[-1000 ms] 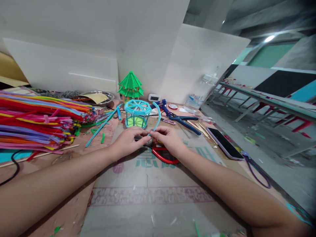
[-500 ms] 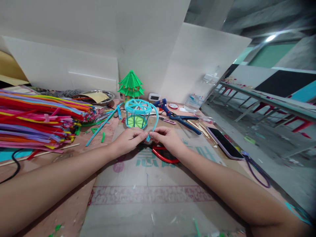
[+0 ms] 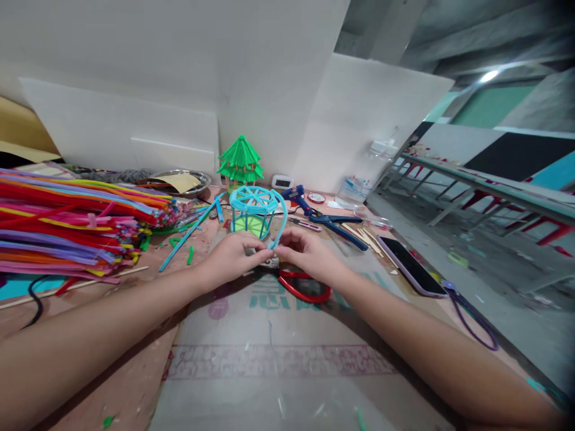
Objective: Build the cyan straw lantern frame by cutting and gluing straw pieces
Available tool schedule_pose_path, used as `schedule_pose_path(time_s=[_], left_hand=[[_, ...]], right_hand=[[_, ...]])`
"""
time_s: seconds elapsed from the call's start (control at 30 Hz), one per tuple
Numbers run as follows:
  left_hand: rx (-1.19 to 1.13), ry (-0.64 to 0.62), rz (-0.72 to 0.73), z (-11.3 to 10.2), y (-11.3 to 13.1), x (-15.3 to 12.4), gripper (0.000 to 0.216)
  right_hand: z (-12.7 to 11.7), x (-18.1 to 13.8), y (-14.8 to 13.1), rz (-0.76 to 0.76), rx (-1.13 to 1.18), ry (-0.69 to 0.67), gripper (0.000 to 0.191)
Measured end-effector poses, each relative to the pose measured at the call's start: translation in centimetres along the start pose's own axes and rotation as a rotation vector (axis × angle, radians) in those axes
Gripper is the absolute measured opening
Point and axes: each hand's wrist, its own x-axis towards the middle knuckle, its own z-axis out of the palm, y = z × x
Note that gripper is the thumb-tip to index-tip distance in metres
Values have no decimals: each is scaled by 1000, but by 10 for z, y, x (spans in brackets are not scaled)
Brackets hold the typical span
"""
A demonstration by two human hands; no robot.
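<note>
At the bottom of the frame, see a printed cardboard sheet (image 3: 269,392) spread over the table (image 3: 121,392); perhaps liable to skid under a pushing forearm. Just above, at lower centre, note a red-handled tool (image 3: 296,293) lying beneath the fingers, metal end partly hidden; could scrape a knuckle or catch on fuzzy fibre, given so little room for a downward move.

At the centre of the frame, find a light-blue strip (image 3: 284,222) pinched near the lower end by left hand (image 3: 236,257) and right hand (image 3: 309,254), thumbs against forefingers, nearly tip to tip. Could slip from so short a hold, or kink if bent too sharply. Cannot tell the exact grip of each fingertip.

Farther up, find the same strip bowing beside a blue cage-like model (image 3: 254,209). Cannot tell whether touching or merely overlapping in view; if touching, could tug so light a structure askew.

Right of centre, mind the glue gun (image 3: 299,196) and dark-blue pliers (image 3: 345,234): could be bumped by a wide rightward sweep.

Toward upper centre, see a green-roofed model (image 3: 241,161); could be jostled by a backward shove.
</note>
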Motion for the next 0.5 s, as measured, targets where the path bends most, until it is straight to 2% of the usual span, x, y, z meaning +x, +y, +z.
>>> schedule_pose_path(time_s=[0.13, 0.2, 0.37, 0.5], left_hand=[[-8, 22, -117, -18, 15, 4, 31], [-13, 33, -157, -24, 18, 7, 32], [-40, 31, -141, -37, 19, 12, 37], [-62, 16, -88, -50, 34, 13, 34]], right_hand=[[-25, -11, -15, -107, -580, -161, 30], [-32, -17, -19, -105, -761, -260, 38], [-28, -26, -20, -68, -852, -349, 56], [-13, -29, -19, -91, -847, -301, 59]])
